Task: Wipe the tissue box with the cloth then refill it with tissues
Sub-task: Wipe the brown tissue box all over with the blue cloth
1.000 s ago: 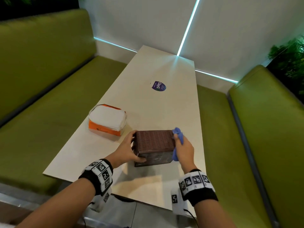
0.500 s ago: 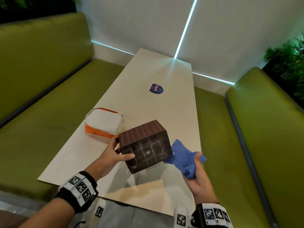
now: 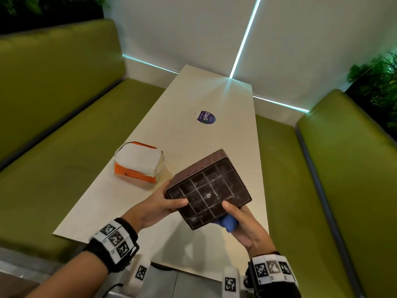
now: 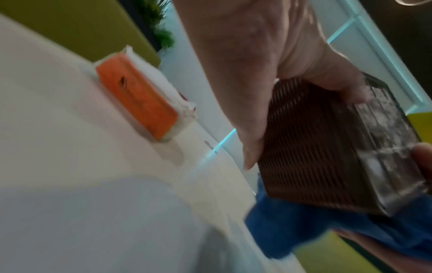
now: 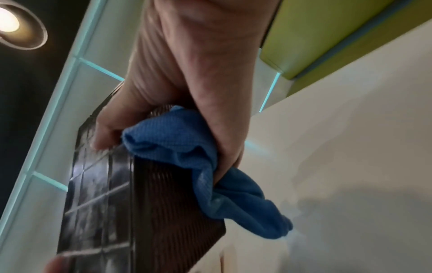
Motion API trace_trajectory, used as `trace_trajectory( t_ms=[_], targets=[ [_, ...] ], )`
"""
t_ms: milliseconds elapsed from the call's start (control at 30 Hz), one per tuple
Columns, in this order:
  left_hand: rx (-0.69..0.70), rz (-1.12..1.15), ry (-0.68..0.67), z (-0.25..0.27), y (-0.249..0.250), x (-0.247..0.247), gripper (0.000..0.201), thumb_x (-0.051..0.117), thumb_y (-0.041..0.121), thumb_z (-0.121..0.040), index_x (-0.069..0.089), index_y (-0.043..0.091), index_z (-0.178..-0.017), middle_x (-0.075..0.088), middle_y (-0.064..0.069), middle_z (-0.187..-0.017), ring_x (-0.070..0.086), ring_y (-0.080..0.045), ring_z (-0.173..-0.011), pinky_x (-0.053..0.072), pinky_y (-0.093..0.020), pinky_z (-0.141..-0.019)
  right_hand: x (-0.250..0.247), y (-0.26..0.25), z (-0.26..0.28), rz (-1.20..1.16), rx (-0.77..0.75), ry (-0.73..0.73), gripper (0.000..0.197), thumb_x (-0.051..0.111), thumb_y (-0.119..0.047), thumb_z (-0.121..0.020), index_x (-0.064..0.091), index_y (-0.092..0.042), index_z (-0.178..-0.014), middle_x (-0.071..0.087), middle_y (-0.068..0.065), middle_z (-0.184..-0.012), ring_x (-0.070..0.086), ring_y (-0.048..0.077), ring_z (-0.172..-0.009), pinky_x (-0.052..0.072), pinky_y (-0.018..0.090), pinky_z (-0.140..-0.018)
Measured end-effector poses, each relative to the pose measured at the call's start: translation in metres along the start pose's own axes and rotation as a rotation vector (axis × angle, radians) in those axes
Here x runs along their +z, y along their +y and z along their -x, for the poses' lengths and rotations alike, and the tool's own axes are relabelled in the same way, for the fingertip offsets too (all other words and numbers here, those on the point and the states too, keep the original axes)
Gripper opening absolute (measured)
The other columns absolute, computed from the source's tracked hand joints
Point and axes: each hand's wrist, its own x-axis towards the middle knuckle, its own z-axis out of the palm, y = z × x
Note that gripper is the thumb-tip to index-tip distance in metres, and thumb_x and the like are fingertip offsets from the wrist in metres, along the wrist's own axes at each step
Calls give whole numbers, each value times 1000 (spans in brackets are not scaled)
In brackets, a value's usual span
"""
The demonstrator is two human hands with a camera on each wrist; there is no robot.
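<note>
A brown woven tissue box (image 3: 208,190) is held above the table, tilted so that its dusty gridded underside faces me. My left hand (image 3: 169,204) grips its left side, thumb on the underside. My right hand (image 3: 240,220) holds a bunched blue cloth (image 3: 228,223) against the box's lower right side, thumb on the underside. The right wrist view shows the cloth (image 5: 177,140) pressed between my fingers and the ribbed wall of the box (image 5: 168,212). In the left wrist view my fingers lie along the box (image 4: 315,147), with the cloth (image 4: 292,227) below it.
An orange pack of white tissues (image 3: 139,161) lies on the cream table (image 3: 214,93), to the left of the box. A purple sticker (image 3: 205,117) sits further back. Green bench seats (image 3: 53,168) run along both sides, and a wall closes the far end.
The box has been lifted and tipped further, its underside now toward me. My right hand brought the cloth from beside the box in under its lower right side.
</note>
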Motion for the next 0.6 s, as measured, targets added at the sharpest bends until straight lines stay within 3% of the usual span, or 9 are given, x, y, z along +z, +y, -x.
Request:
trace_trajectory(
  t_ms=[67, 133, 200, 267, 333, 400, 433, 533, 600],
  targets=[
    [-46, -144, -25, 1, 10, -9, 143, 98, 24, -45, 5, 41, -152, 31, 3, -155, 47, -21, -135, 45, -43, -107, -2, -11, -1, 136, -11, -13, 89, 94, -25, -54, 51, -5, -129, 68, 17, -119, 67, 34, -106, 58, 42, -78],
    [-55, -328, -32, 2, 23, -9, 146, 96, 26, -49, -10, 55, -145, 14, 18, -158, 29, -16, -144, 31, -46, -116, -2, -20, -1, 296, -52, -24, 80, 89, -17, -60, 49, -8, -129, 69, 13, -115, 67, 29, -105, 56, 34, -79],
    [-17, -431, -68, 0, 33, -2, 133, 92, 21, -59, -2, 56, -145, 19, 21, -156, 23, -9, -144, 28, -41, -118, 2, -27, -2, 446, -70, -66, 69, 83, -8, -65, 51, -12, -126, 71, 4, -108, 67, 19, -102, 54, 25, -79],
    [17, -452, -105, -5, 39, 5, 114, 89, 11, -65, 19, 45, -148, 44, 16, -147, 40, -6, -137, 39, -35, -111, 5, -32, -6, 519, -82, -98, 70, 80, -3, -68, 49, -15, -129, 70, 0, -111, 66, 16, -105, 53, 23, -81],
    [58, -453, -50, -8, 39, 6, 104, 90, 13, -62, 32, 37, -144, 54, 11, -138, 49, -6, -130, 45, -32, -107, 5, -37, -8, 490, -108, -34, 92, 90, -17, -61, 41, -22, -139, 64, -2, -126, 63, 15, -114, 55, 26, -86],
    [94, -456, 29, -10, 32, 1, 107, 93, 17, -56, 33, 34, -143, 53, 8, -136, 51, -7, -128, 50, -22, -98, 4, -45, -6, 363, -156, 76, 117, 94, -36, -50, 30, -28, -147, 54, -6, -139, 62, 12, -117, 56, 28, -88],
    [103, -461, 66, -10, 27, 0, 108, 94, 15, -56, 33, 32, -143, 52, 8, -136, 51, -5, -126, 51, -18, -93, 6, -51, -3, 322, -213, 133, 117, 92, -41, -52, 26, -29, -148, 51, -6, -141, 61, 12, -117, 56, 27, -88],
    [143, -483, 171, -11, 14, 5, 103, 93, 10, -58, 33, 30, -140, 50, 13, -131, 50, 4, -118, 50, -16, -88, 27, -67, 4, 365, -407, 247, 75, 64, -40, -77, 33, -25, -144, 53, 0, -137, 56, 20, -124, 55, 23, -89],
    [183, -522, 220, -15, 6, 13, 103, 94, 10, -57, 34, 29, -138, 50, 14, -128, 51, 4, -116, 49, -20, -92, 56, -67, 3, 517, -451, 202, 50, 54, -37, -88, 41, -31, -136, 51, -6, -139, 52, 12, -128, 49, 27, -101]
  ],
)
